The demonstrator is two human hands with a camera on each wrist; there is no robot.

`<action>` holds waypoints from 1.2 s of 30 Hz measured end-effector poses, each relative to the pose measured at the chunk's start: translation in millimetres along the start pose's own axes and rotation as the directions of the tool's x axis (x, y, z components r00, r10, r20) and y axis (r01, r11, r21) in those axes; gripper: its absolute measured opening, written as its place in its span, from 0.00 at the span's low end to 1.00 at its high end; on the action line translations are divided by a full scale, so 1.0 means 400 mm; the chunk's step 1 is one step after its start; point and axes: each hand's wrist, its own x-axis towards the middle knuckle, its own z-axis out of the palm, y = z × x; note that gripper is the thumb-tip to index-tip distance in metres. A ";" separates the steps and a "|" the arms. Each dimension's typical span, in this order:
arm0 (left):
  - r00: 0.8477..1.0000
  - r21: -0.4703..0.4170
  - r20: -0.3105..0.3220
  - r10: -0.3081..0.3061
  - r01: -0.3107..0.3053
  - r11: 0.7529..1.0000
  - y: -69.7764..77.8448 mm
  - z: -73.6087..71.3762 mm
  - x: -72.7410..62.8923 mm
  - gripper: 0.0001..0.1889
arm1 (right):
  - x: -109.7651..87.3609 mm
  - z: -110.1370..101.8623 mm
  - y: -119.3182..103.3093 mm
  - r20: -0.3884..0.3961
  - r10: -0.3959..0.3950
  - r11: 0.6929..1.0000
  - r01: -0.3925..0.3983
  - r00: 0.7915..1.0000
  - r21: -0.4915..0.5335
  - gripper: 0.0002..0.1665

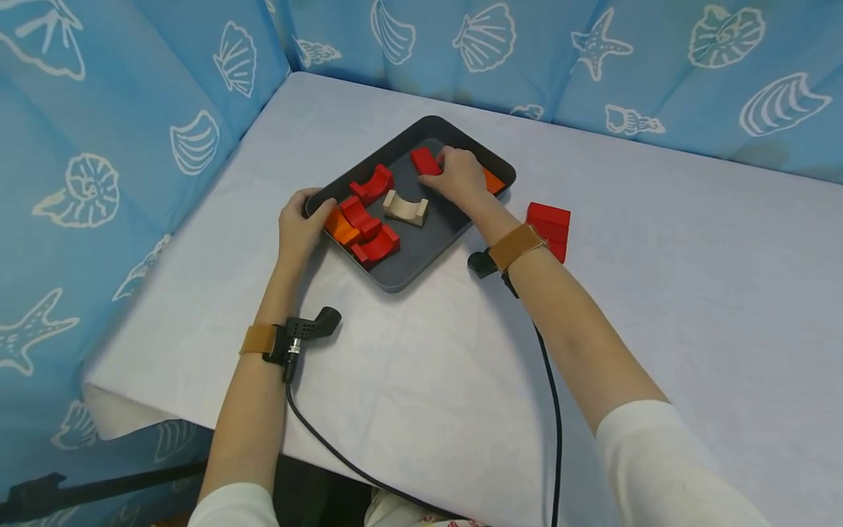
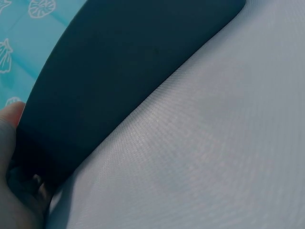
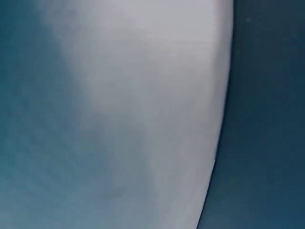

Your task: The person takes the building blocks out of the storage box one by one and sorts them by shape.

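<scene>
In the head view, my left hand (image 1: 299, 225) grips the near left corner of a dark grey tray (image 1: 428, 258), thumb over the rim. The left wrist view shows that thumb (image 2: 10, 113) against the tray's outer wall (image 2: 119, 57). My right hand (image 1: 463, 178) reaches into the tray's far end and pinches a red block (image 1: 424, 160) between thumb and fingers. Several red curved blocks (image 1: 373, 184) lie at the tray's left, with an orange block (image 1: 342, 228) beside them. A pale wooden curved block (image 1: 405, 208) lies mid-tray. Another orange piece (image 1: 492, 181) shows partly behind the right hand.
Red blocks (image 1: 549, 223) sit on the white tablecloth (image 1: 691, 293) right of the tray, partly hidden by the right wrist. A blue shell-patterned curtain (image 1: 435, 44) hangs behind and left. Black cables (image 1: 556, 410) run from both wrist cameras.
</scene>
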 end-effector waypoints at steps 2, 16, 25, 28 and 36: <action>1.000 -0.001 0.000 0.002 -0.002 1.000 0.000 0.001 0.000 0.21 | 0.000 -0.002 0.002 0.007 0.008 1.000 -0.008 1.000 0.017 0.29; 1.000 0.013 0.002 0.009 -0.009 1.000 0.002 0.004 0.001 0.21 | -0.008 -0.003 0.008 0.032 0.047 0.997 -0.049 0.998 0.064 0.27; 1.000 0.009 0.007 0.006 -0.006 1.000 0.003 0.004 0.001 0.21 | -0.025 -0.008 0.008 0.000 0.013 0.993 -0.013 1.000 0.120 0.24; 1.000 -0.002 0.003 -0.001 0.001 1.000 0.005 0.004 0.000 0.21 | -0.032 -0.013 0.004 -0.013 -0.005 0.991 0.007 1.000 0.134 0.24; 1.000 -0.015 0.002 -0.015 0.015 1.000 0.001 0.006 -0.005 0.21 | -0.048 -0.013 -0.002 -0.027 -0.041 0.987 0.044 0.999 0.152 0.24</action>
